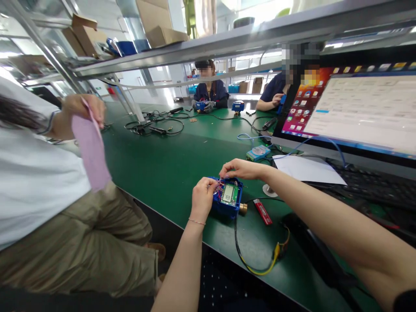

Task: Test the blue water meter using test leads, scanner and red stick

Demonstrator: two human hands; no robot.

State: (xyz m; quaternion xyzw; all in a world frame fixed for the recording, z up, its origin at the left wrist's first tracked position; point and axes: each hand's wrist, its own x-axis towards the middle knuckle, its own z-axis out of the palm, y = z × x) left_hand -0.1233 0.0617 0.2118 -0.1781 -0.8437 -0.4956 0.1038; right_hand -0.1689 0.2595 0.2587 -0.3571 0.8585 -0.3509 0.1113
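A: Far left, a co-worker in a white shirt sat by the bench, hand (85, 107) pinching a pink sheet (91, 151). Face cut off by the frame.

B: And the unit?

A: Blue housing (227, 200) sat on the green bench (169, 169), near the front edge. It was open on top; inside lay a green board (229, 194) and a bundle of thin wires (220, 186). A brass fitting (243, 209) stuck out of its right side.

B: Grip?

A: Left hand (202, 198) was closed on the housing's left edge, fingers curled at the wires. Right hand (242, 169) arched over the top rear edge, fingertips down on it. Whether it pinched a wire I couldn't tell; the fingers hid that.

B: Right of it?

A: Red lighter (262, 212) lay just beside the fitting. A black cable (238, 247) ran from the housing to a yellow clip (277, 251). Further back were a small teal device (258, 152), white paper (305, 170), a keyboard (373, 186) and a monitor (354, 112).

B: Readable?

A: No, the screen text was too blurred. The board's markings were too small.

A: Two more people sat at the far end; what they held was hard to make out. Boxes (159, 26) sat on the shelf above, contents hidden.
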